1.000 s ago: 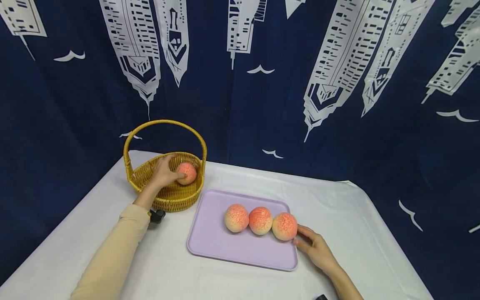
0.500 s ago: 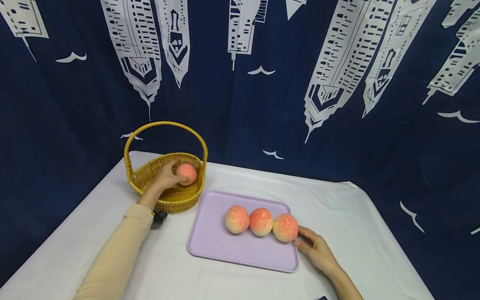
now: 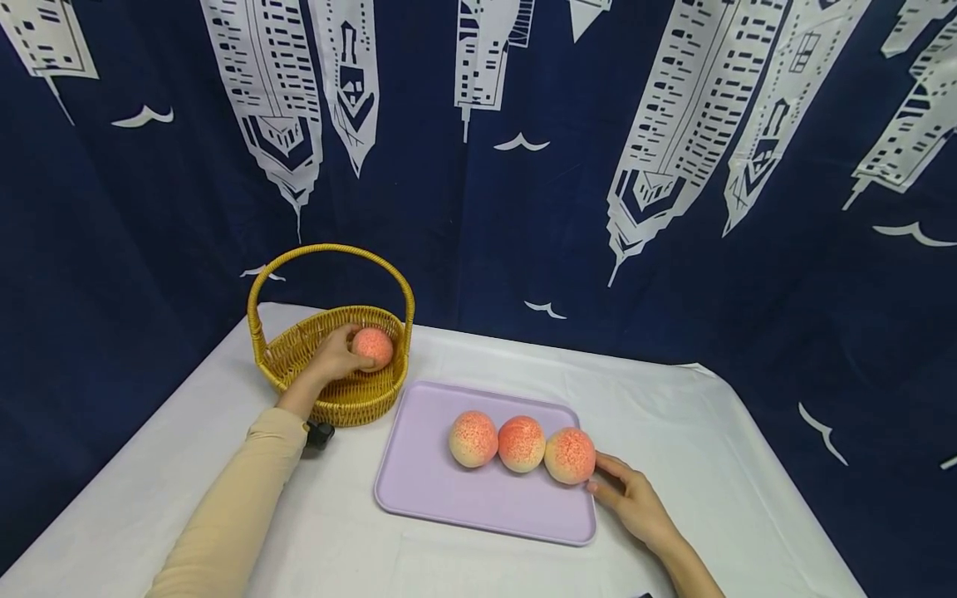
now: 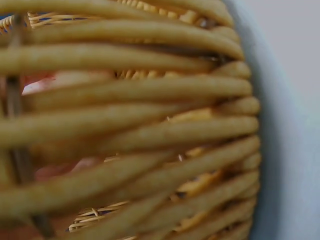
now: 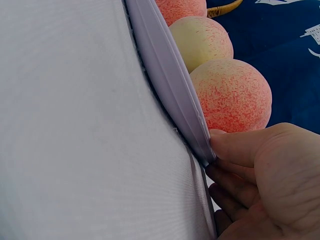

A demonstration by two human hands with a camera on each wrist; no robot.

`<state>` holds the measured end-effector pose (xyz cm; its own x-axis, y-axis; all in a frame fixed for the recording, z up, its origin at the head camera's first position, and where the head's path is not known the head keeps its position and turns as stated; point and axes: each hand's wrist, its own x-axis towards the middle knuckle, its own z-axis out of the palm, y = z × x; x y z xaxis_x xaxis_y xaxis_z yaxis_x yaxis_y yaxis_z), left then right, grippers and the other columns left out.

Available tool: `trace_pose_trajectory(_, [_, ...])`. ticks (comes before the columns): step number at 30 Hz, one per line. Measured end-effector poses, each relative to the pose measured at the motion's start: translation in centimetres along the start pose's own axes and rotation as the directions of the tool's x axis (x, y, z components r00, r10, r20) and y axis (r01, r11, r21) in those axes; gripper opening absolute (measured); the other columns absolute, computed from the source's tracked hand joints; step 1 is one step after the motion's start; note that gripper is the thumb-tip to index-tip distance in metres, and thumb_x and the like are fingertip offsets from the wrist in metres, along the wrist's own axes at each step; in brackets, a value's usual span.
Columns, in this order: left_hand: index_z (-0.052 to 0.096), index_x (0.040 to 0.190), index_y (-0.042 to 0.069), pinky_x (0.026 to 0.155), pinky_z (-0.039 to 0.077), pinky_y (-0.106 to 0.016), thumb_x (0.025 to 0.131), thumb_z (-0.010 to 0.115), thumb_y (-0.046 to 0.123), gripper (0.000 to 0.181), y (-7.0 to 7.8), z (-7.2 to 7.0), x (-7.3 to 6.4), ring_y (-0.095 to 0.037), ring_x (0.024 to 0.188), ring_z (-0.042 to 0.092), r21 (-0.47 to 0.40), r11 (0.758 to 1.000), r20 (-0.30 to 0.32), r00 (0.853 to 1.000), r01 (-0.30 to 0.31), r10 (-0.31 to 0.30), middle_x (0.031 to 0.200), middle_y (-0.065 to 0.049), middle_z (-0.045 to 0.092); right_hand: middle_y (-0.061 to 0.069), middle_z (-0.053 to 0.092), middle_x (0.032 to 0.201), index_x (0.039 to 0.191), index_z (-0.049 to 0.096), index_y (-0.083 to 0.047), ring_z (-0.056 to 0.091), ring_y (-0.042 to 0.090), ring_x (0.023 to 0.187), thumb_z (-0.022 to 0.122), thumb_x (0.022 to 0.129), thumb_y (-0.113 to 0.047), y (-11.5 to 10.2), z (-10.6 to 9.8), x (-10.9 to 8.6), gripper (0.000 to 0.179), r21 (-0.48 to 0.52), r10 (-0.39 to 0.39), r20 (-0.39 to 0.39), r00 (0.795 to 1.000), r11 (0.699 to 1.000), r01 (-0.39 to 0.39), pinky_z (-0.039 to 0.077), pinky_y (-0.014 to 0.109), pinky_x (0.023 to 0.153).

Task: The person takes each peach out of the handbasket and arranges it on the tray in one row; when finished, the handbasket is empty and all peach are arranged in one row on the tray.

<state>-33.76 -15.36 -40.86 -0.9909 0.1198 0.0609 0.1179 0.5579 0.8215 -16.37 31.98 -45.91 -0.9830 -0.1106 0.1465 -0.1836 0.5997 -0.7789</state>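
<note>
In the head view, my left hand [image 3: 334, 357] reaches into the yellow wicker basket [image 3: 351, 413] and curls thumb and fingers around a pink peach [image 3: 373, 348] at its right side. The left wrist view is mostly filled by the basket's weave [image 4: 190, 92], so the hand's grip is largely hidden there. My right hand [image 3: 635, 502] is at the right edge of the lilac tray [image 3: 478, 502]; in the right wrist view its thumb [image 5: 235, 146] presses the rim with the fingers beneath. A row of peaches [image 3: 521, 443] sits on the tray, the rightmost peach [image 3: 571, 456] close to that hand.
The basket's tall arched handle [image 3: 331, 247] rises over its opening. A white cloth covers the table [image 3: 351, 515], which ends at a dark blue curtain [image 3: 478, 241] with white building prints. A small black object [image 3: 320, 433] shows below my left wrist.
My left hand has sunk slightly around the peach in the basket, its fingers lower beside the fruit. The right hand, tray and the peaches on it stay as they were.
</note>
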Motion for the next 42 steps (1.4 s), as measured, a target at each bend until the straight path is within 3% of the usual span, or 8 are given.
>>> trace_pose_trajectory(10, [0.038,0.139,-0.011,0.095,0.047,-0.053,0.08,0.076,0.008,0.073,0.2,-0.3,-0.7,-0.045,0.116,0.051,-0.007,1.0,-0.029,0.999,-0.029,0.028,0.132,-0.033,0.047,0.02,0.057,0.137,0.132,0.057,0.002,0.045,0.04,0.133,0.07,0.088,-0.016,0.3,0.3,0.0,0.05,0.002,0.016,-0.002,1.0,1.0,-0.016,0.027,0.005,0.1])
trace_pose_trajectory(17, [0.037,0.141,-0.008,0.098,0.047,-0.053,0.08,0.074,0.007,0.073,1.0,-1.1,-2.1,-0.045,0.119,0.051,-0.07,0.996,-0.035,0.998,-0.062,0.059,0.135,-0.031,0.045,0.022,0.057,0.136,0.132,0.057,0.004,0.045,0.042,0.132,0.07,0.089,-0.016,0.3,0.2,0.1,0.049,-0.01,-0.013,-0.008,1.0,1.0,0.013,0.027,0.006,0.1])
trace_pose_trajectory(24, [0.036,0.145,-0.003,0.1,0.047,-0.054,0.079,0.077,0.011,0.078,1.6,-1.0,-3.4,-0.043,0.124,0.049,-0.077,0.994,-0.049,0.996,-0.075,0.071,0.141,-0.027,0.043,0.02,0.057,0.137,0.132,0.058,0.002,0.045,0.041,0.133,0.07,0.088,-0.016,0.3,0.2,0.1,0.049,-0.018,0.012,-0.007,1.0,1.0,-0.012,0.029,0.008,0.102])
trace_pose_trajectory(32, [0.038,0.145,0.002,0.098,0.05,-0.051,0.079,0.077,0.01,0.077,4.5,-0.7,-5.6,-0.04,0.124,0.051,-0.098,0.989,-0.076,0.992,-0.111,0.104,0.141,-0.023,0.045,0.021,0.057,0.136,0.132,0.057,0.003,0.047,0.039,0.133,0.069,0.088,-0.014,0.2,0.0,0.1,0.048,-0.022,-0.012,-0.01,1.0,1.0,0.012,0.028,0.01,0.104])
trace_pose_trajectory(37, [0.042,0.143,0.003,0.096,0.051,-0.05,0.077,0.079,0.007,0.077,6.3,0.2,-7.2,-0.04,0.119,0.056,-0.105,0.979,-0.073,0.983,-0.173,0.166,0.138,-0.022,0.049,0.02,0.058,0.135,0.132,0.058,0.002,0.047,0.039,0.132,0.069,0.088,-0.015,0.3,0.0,0.1,0.048,-0.022,-0.019,-0.012,1.0,1.0,0.019,0.027,0.008,0.102])
trace_pose_trajectory(42, [0.044,0.141,0.001,0.094,0.053,-0.047,0.074,0.08,0.003,0.076,7.1,1.4,-8.5,-0.04,0.114,0.06,-0.123,0.964,-0.066,0.972,-0.234,0.227,0.135,-0.024,0.052,0.021,0.056,0.137,0.132,0.057,0.003,0.045,0.041,0.133,0.069,0.089,-0.015,0.6,0.1,0.1,0.049,-0.012,-0.012,0.004,1.0,1.0,0.012,0.026,0.004,0.099])
